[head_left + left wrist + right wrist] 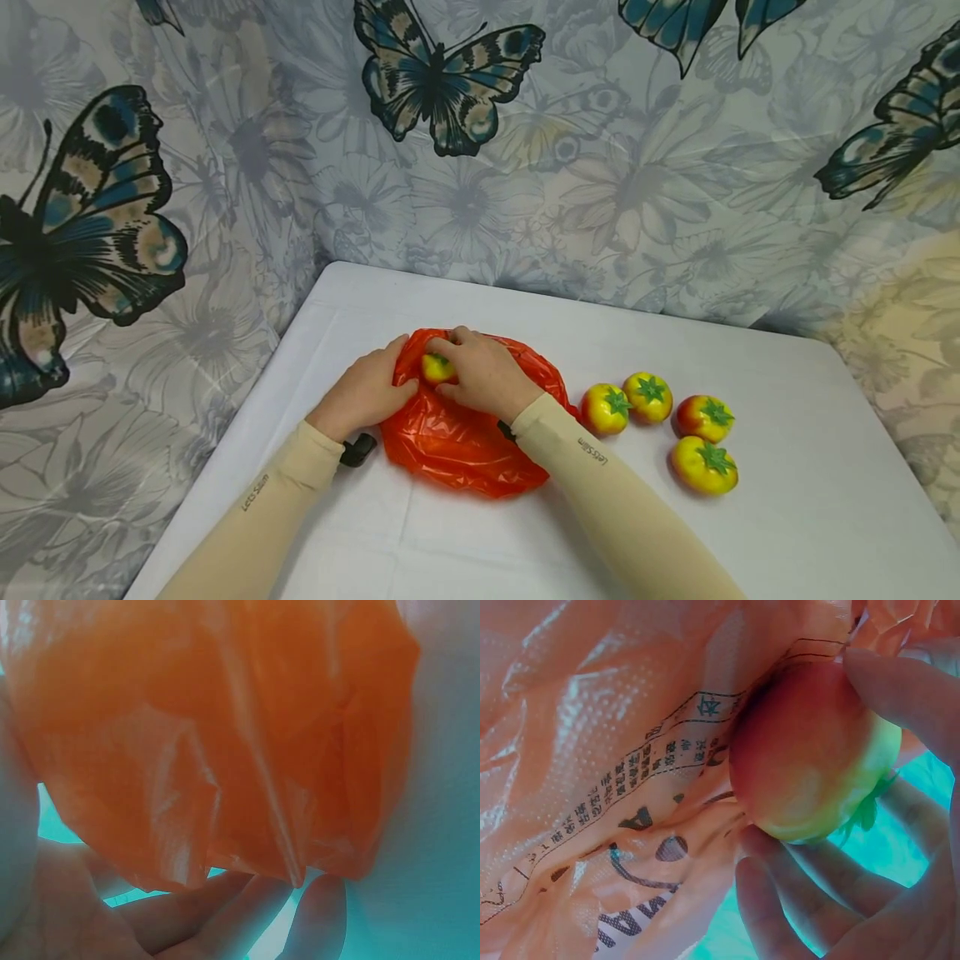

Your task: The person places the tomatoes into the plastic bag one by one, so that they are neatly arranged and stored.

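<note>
Red plastic bag, 1 fruit against it, in right hand

The head camera looks forward and down from above, taking in the white tabletop and butterfly-print backdrop. Close up, the left wrist camera faces the red plastic bag beside the left hand, the right one the red-and-yellow fruit in the right hand; all three share the bag.
</note>
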{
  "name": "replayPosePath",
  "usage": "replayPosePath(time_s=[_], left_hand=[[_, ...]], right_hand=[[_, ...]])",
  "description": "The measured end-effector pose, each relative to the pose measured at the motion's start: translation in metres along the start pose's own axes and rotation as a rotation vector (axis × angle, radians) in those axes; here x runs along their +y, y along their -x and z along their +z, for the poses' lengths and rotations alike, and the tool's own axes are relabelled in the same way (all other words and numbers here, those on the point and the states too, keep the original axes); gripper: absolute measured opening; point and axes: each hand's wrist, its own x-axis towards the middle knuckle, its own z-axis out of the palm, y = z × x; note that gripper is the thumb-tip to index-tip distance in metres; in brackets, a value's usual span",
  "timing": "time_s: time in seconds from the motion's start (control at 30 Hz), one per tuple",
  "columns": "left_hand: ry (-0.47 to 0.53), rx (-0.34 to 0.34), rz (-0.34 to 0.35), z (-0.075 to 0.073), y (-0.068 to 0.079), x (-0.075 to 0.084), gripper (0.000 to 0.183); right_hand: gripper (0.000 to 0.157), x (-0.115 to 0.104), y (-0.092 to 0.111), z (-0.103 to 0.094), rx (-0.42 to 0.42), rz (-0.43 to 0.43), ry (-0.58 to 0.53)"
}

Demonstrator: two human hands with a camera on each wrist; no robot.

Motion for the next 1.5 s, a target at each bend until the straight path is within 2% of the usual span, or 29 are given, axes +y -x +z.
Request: replayPosePath(time_s=[0.23, 0.47, 0.6, 0.77, 1.0, 1.07, 1.27, 1.5], left_hand=[[0.009, -0.015, 0.011, 0.002, -0.002, 0.005, 0.078], [0.014, -0.022, -0.002, 0.002, 0.000, 0.005, 0.078], [0.015, -0.018, 0.003, 0.002, 0.002, 0.004, 0.077], [0.005, -0.025, -0.003, 0.004, 0.003, 0.004, 0.078], [-0.028, -0.025, 0.010, 0.005, 0.003, 0.007, 0.078], [-0.029, -0.016, 0.020, 0.003, 0.004, 0.006, 0.077], [-0.027, 0.001, 0.061, 0.001, 0.003, 0.005, 0.074], [-0.035, -0.018, 0.037, 0.006, 0.003, 0.006, 0.079]], right_hand=[[0.073, 0.004, 0.019, -0.014, -0.001, 0.033, -0.027], [0.073, 0.011, 0.050, -0.035, 0.031, 0.045, -0.013], [0.069, 0.021, 0.074, -0.047, 0.033, 0.067, 0.017], [0.067, 0.039, 0.111, -0.057, 0.029, 0.154, 0.051], [0.061, 0.071, 0.167, -0.061, 0.076, 0.239, 0.053], [0.062, 0.078, 0.176, -0.060, 0.091, 0.254, 0.056], [0.066, 0.097, 0.193, -0.053, 0.109, 0.280, 0.073], [0.070, 0.106, 0.196, -0.046, 0.109, 0.279, 0.084]])
